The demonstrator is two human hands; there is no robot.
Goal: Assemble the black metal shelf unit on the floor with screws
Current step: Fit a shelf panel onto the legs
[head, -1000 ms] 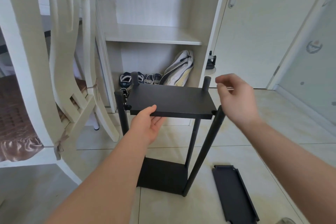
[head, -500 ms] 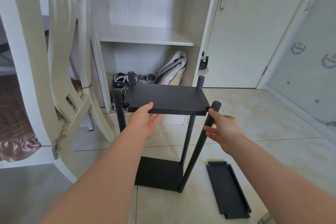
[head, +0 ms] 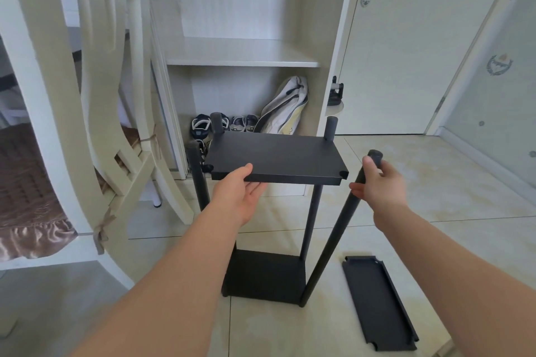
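The black metal shelf unit stands on the tiled floor: a bottom panel (head: 265, 277), several upright round posts and an upper shelf panel (head: 278, 155) held level between them. My left hand (head: 242, 193) holds the front edge of that upper panel, thumb on top and fingers underneath. My right hand (head: 380, 182) grips the front right post (head: 333, 243) near its top; the post leans outward, away from the panel's notched corner. A third black panel (head: 378, 303) lies upside down on the floor to the right.
A cream wooden chair (head: 95, 113) with a brown cushion stands close on the left. Behind the unit is an open cream cabinet (head: 240, 52) with shoes and a bag at its bottom. A white door (head: 406, 46) is at the back right.
My right hand came down from above the shelf and took hold of the front right post, which now leans away from the panel's corner. My left hand stayed on the front edge.
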